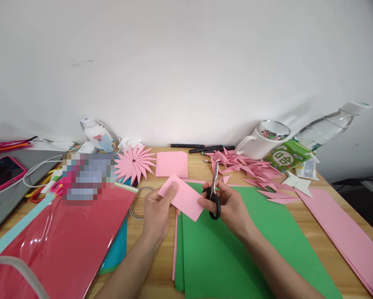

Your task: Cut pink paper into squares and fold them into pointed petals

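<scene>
My left hand point(160, 209) pinches a pink paper rectangle point(186, 200) by its left end, thumb on top. In my right hand point(231, 207) is a pair of scissors point(217, 194) with black handles, blades pointing up and away from the paper. My right fingertips also meet the right edge of the pink paper. Both hands are above a stack of green paper point(230, 245). Just beyond them lie a pile of pink square sheets point(171, 164) and a round pink folded-paper star point(134, 162).
Folded pink paper pieces point(251, 168) crowd the back right, near a white mug point(263, 139), a clear bottle point(326, 126) and a green box point(288, 154). Long pink strips point(345, 232) lie at right. A red sheet pack point(68, 236) and a phone point(4, 172) occupy the left.
</scene>
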{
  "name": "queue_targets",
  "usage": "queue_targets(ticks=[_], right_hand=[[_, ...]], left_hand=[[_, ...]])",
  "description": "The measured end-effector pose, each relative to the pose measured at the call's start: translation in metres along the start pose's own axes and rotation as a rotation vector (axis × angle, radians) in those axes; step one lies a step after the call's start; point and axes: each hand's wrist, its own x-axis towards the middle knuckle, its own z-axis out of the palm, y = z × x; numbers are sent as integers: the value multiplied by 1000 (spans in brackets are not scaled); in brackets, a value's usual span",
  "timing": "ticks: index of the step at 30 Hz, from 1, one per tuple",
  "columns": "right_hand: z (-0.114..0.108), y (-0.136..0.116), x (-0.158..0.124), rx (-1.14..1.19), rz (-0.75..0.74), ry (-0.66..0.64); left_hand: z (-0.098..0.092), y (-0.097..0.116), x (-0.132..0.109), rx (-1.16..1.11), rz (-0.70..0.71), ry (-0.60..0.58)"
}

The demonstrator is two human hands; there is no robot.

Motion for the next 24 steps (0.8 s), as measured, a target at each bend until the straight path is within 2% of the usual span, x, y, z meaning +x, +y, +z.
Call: queue_targets(ticks=[5,8,12,18,24], right_hand=[[-1,3,1,2,3,-8],[-1,4,1,0,7,-11],[1,4,1,10,12,-10],[3,1,-1,2,-22,40],[3,-1,-3,-21,-68,44]], left_hand=[[-2,-1,-1,42,107,8],[0,2,-2,32,126,48],[3,4,-1,-12,90,95],[3,-1,0,-6,-35,14],[4,0,0,-32,7,84]])
